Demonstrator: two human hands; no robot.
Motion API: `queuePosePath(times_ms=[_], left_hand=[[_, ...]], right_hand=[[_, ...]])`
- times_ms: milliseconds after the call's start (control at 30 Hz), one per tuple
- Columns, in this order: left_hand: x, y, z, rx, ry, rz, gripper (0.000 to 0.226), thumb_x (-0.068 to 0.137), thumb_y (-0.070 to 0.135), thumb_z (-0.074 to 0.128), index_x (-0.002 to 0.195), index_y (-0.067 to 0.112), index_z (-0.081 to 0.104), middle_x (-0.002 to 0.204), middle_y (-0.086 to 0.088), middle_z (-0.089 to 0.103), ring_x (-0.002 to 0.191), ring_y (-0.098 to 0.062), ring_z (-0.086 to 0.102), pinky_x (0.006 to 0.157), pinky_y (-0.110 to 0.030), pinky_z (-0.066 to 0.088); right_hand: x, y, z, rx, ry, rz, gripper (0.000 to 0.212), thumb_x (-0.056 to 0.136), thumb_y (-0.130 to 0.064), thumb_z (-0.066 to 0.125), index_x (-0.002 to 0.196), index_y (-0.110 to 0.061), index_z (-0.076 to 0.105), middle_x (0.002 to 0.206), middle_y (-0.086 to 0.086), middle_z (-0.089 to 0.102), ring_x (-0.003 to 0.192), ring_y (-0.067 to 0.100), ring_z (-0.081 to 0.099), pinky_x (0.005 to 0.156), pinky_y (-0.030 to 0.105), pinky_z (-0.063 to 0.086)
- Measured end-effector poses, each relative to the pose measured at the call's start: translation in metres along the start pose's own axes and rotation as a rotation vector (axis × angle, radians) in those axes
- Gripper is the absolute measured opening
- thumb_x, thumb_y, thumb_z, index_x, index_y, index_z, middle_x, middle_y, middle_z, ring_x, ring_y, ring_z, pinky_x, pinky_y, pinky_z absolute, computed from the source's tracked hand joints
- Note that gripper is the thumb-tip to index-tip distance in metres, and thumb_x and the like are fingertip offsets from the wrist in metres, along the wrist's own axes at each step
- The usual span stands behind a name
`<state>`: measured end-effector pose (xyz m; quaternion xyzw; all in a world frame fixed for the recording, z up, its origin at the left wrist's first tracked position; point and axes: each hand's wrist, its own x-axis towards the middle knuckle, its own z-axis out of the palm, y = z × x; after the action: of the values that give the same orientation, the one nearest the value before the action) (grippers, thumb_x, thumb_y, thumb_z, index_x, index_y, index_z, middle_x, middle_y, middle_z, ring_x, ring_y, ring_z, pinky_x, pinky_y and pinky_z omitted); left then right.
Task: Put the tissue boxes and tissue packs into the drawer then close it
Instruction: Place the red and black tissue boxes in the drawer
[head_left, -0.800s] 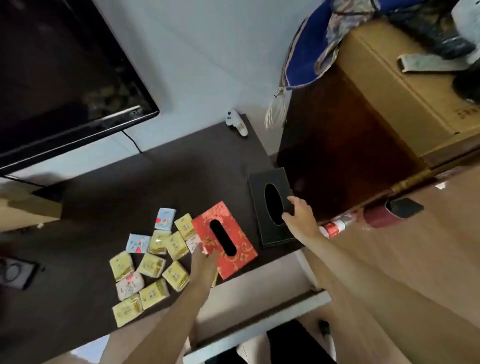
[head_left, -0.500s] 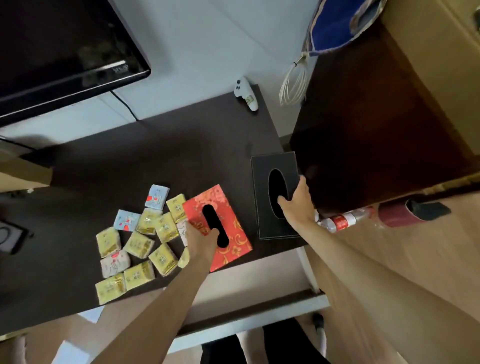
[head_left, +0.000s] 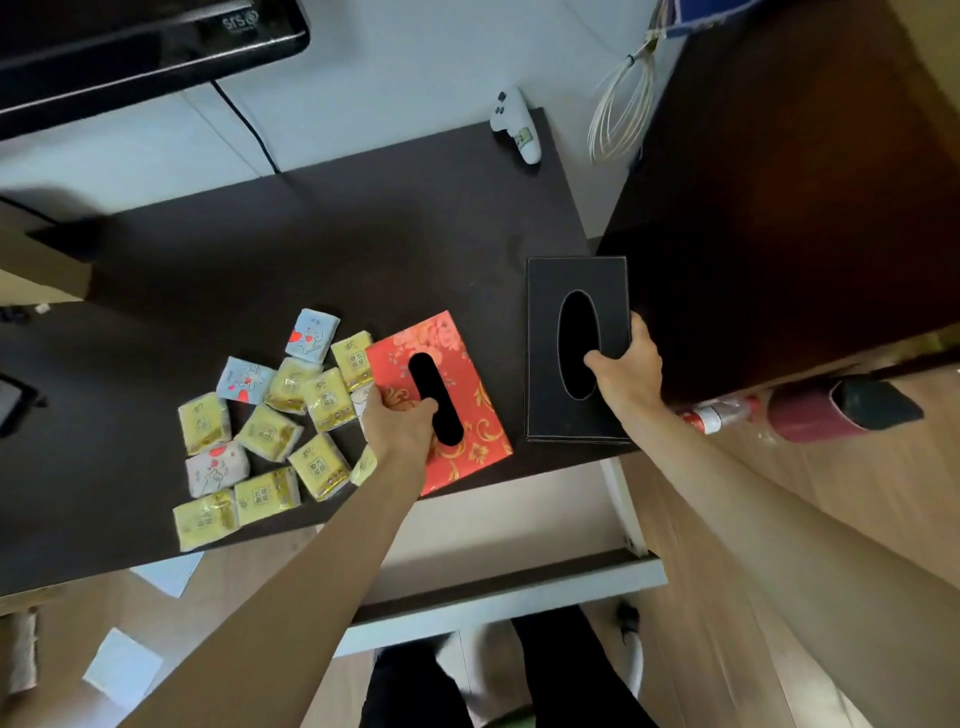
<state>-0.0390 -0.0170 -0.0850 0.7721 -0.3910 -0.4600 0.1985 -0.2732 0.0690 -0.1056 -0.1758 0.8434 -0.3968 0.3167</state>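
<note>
Gripping the red tissue box (head_left: 441, 400) with the left hand (head_left: 400, 423), fingers curling over its left edge and thumb hooking into the oval slot. Gripping the black tissue box (head_left: 574, 348) with the right hand (head_left: 626, 366), thumb entering its slot and fingers wrapping the right side. Both boxes resting on the dark tabletop (head_left: 311, 249) near its front edge, apart from each other. Lying clustered just left of the red box: tissue packs (head_left: 270, 421). Standing open below the tabletop edge: drawer (head_left: 519, 525).
</note>
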Motion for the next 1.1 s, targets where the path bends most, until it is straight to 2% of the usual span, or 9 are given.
queuePosePath(times_ms=[167, 367, 467, 533, 667, 767, 900, 967, 1100], left_hand=[[-0.021, -0.01, -0.015, -0.037, -0.074, 0.154, 0.06, 0.07, 0.009, 0.073, 0.128, 0.009, 0.055, 0.112, -0.018, 0.066, 0.103, -0.036, 0.065, 0.091, -0.05, 0.055], [-0.056, -0.042, -0.06, -0.178, -0.229, 0.316, 0.054, 0.069, 0.01, 0.069, 0.117, 0.034, 0.06, 0.087, 0.016, 0.07, 0.073, 0.002, 0.064, 0.066, -0.018, 0.056], [-0.065, -0.066, -0.076, -0.181, -0.274, 0.34, 0.046, 0.068, 0.009, 0.068, 0.107, 0.034, 0.062, 0.09, -0.004, 0.07, 0.074, -0.012, 0.064, 0.07, -0.034, 0.061], [-0.065, -0.087, -0.08, -0.17, -0.273, 0.366, 0.043, 0.07, 0.008, 0.068, 0.104, 0.033, 0.062, 0.085, -0.012, 0.065, 0.068, -0.011, 0.057, 0.071, -0.042, 0.061], [-0.055, -0.121, -0.073, -0.221, -0.273, 0.38, 0.06, 0.072, 0.008, 0.071, 0.117, 0.047, 0.062, 0.077, 0.017, 0.068, 0.067, 0.0, 0.06, 0.067, -0.019, 0.058], [-0.049, -0.139, -0.062, -0.241, -0.261, 0.405, 0.064, 0.073, 0.009, 0.074, 0.132, 0.031, 0.06, 0.083, 0.02, 0.071, 0.071, 0.0, 0.063, 0.074, -0.02, 0.058], [-0.047, -0.155, -0.053, -0.285, -0.252, 0.54, 0.071, 0.076, 0.01, 0.076, 0.141, 0.027, 0.053, 0.109, 0.019, 0.073, 0.099, -0.001, 0.069, 0.087, -0.02, 0.056], [-0.046, -0.163, -0.051, -0.313, -0.254, 0.608, 0.072, 0.076, 0.006, 0.076, 0.141, 0.027, 0.052, 0.114, 0.015, 0.072, 0.102, -0.001, 0.068, 0.087, -0.021, 0.056], [-0.034, -0.185, -0.046, -0.441, -0.294, 0.745, 0.069, 0.071, -0.007, 0.074, 0.134, 0.018, 0.056, 0.111, 0.004, 0.074, 0.097, -0.012, 0.072, 0.082, -0.026, 0.058]], right_hand=[[-0.05, 0.009, -0.02, 0.097, 0.081, -0.044, 0.068, 0.089, -0.003, 0.071, 0.15, -0.018, 0.046, 0.138, 0.004, 0.064, 0.13, 0.024, 0.059, 0.102, 0.036, 0.053], [-0.128, 0.025, -0.035, 0.124, 0.107, -0.056, 0.066, 0.086, -0.002, 0.071, 0.143, -0.026, 0.052, 0.127, -0.003, 0.07, 0.122, 0.018, 0.064, 0.102, 0.042, 0.055], [-0.155, 0.039, -0.031, 0.108, 0.11, -0.062, 0.063, 0.084, -0.003, 0.071, 0.139, -0.028, 0.056, 0.121, -0.004, 0.072, 0.118, 0.015, 0.066, 0.1, 0.041, 0.057], [-0.162, 0.048, -0.023, 0.087, 0.079, -0.083, 0.059, 0.084, -0.004, 0.071, 0.136, -0.028, 0.058, 0.119, -0.005, 0.073, 0.116, 0.015, 0.067, 0.099, 0.043, 0.058], [-0.154, 0.069, -0.006, 0.07, 0.029, -0.144, 0.06, 0.082, -0.005, 0.072, 0.133, -0.033, 0.06, 0.119, -0.006, 0.073, 0.117, 0.015, 0.068, 0.099, 0.043, 0.058], [-0.143, 0.083, 0.007, 0.097, 0.047, -0.182, 0.066, 0.076, -0.009, 0.072, 0.126, -0.051, 0.059, 0.118, -0.01, 0.075, 0.114, 0.007, 0.07, 0.099, 0.036, 0.058], [-0.136, 0.101, 0.02, 0.137, 0.091, -0.243, 0.068, 0.073, -0.009, 0.071, 0.128, -0.048, 0.061, 0.118, -0.017, 0.075, 0.112, 0.001, 0.07, 0.094, 0.019, 0.056], [-0.132, 0.11, 0.023, 0.158, 0.113, -0.3, 0.07, 0.072, -0.005, 0.07, 0.126, -0.049, 0.062, 0.117, -0.019, 0.076, 0.11, 0.001, 0.071, 0.092, 0.018, 0.055], [-0.12, 0.132, 0.026, 0.211, 0.106, -0.448, 0.075, 0.07, 0.004, 0.071, 0.141, -0.018, 0.058, 0.121, -0.011, 0.076, 0.111, 0.004, 0.072, 0.09, 0.017, 0.056]])
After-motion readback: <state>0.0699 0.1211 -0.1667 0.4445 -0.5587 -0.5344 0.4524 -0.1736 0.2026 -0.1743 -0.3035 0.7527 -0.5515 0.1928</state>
